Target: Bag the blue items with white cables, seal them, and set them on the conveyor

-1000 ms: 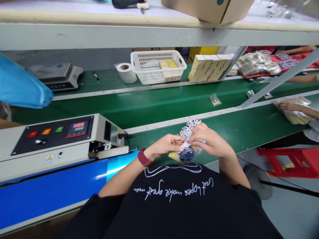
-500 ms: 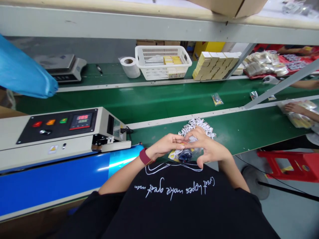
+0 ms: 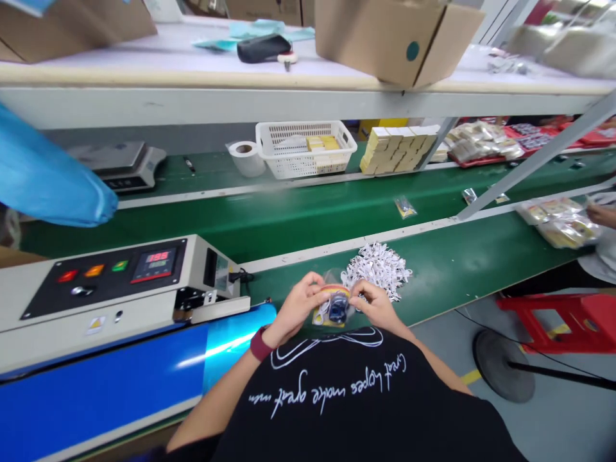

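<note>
Between my two hands is a clear plastic bag (image 3: 332, 308) with a yellow and red card, a dark blue item and a white cord inside. My left hand (image 3: 304, 300) pinches its left upper edge, a dark red band on the wrist. The fingers of my right hand (image 3: 373, 301) are closed on the bag's right edge. Just beyond my right hand, a heap of white cords (image 3: 378, 266) lies on the green table (image 3: 443, 269). What exactly the dark item is, I cannot make out.
At left stands a sealing machine (image 3: 120, 276) with a blue belt (image 3: 110, 385). A white basket (image 3: 308, 151), a tape roll (image 3: 247, 158) and stacked cards (image 3: 399, 151) are behind the green conveyor (image 3: 298, 208). A shelf beam (image 3: 240, 106) crosses above. A red stool (image 3: 563, 321) is at right.
My view has tilted up, showing more of the shelf. My right hand has drawn back from the cord heap to the bag's right edge. The bag now shows more fully.
</note>
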Motion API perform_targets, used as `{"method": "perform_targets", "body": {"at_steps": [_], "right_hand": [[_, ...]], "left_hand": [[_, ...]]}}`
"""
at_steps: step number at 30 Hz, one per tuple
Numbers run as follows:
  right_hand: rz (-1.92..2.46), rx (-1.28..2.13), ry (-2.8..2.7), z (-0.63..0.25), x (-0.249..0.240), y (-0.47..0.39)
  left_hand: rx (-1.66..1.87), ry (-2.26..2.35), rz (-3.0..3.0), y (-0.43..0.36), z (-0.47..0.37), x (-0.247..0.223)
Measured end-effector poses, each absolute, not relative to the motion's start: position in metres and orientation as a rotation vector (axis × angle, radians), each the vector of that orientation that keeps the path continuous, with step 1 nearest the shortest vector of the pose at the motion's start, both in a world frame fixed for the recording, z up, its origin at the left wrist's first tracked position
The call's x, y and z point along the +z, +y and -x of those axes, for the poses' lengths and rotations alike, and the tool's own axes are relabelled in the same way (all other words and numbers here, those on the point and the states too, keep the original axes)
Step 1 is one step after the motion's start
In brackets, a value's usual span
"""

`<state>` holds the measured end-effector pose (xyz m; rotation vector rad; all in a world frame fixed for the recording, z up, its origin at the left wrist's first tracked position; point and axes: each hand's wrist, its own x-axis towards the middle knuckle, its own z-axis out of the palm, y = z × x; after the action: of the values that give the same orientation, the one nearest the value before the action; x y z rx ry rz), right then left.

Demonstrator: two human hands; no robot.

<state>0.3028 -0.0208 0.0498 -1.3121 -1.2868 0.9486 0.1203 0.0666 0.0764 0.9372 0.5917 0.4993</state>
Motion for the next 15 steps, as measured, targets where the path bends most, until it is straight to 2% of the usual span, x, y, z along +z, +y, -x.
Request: {"method": "perform_targets", "body": {"at_steps": [8,15], "right_hand": [[1.240,1.106,-1.243,-0.281,0.031,-0.021],[1.226,0.998,-1.575,-0.265,0.037,-0.016]], "left_hand": [[0.627,0.917,-1.047,0.045,-0.086,0.037],[0.847,1.136,-1.183,0.025,-0.063,0.042]]}}
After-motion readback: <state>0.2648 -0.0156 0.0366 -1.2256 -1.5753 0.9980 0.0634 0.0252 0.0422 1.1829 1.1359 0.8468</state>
